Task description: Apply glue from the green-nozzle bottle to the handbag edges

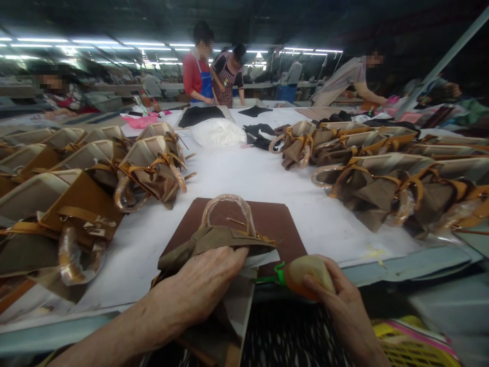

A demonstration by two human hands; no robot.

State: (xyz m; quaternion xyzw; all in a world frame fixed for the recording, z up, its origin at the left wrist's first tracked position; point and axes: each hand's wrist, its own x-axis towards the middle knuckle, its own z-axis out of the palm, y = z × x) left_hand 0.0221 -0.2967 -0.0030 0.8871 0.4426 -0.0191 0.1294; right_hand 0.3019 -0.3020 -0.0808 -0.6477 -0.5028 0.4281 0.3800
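Note:
At the near edge of the table is an unfinished olive-brown handbag [214, 239], its clear-wrapped handle [229, 200] standing up in an arch. My left hand [208, 278] is closed over the bag's upper fabric, with the fingertips tucked out of sight at its opening. A pale strip [263, 258] sticks out beside those fingers. In my right hand [342, 295] is a soft squeeze bottle [307, 275] with amber contents and a green nozzle [269, 278]. The nozzle points left, close to the bag's pale inner panel [241, 295]; whether it touches cannot be told.
A brown board [271, 216] lies behind the bag on the white-covered table [225, 176]. Rows of similar bags stand left [76, 204] and right [374, 183]. A white bundle [218, 132] and pink tray [140, 120] sit farther back. Several people are beyond. A yellow basket [414, 341] is low right.

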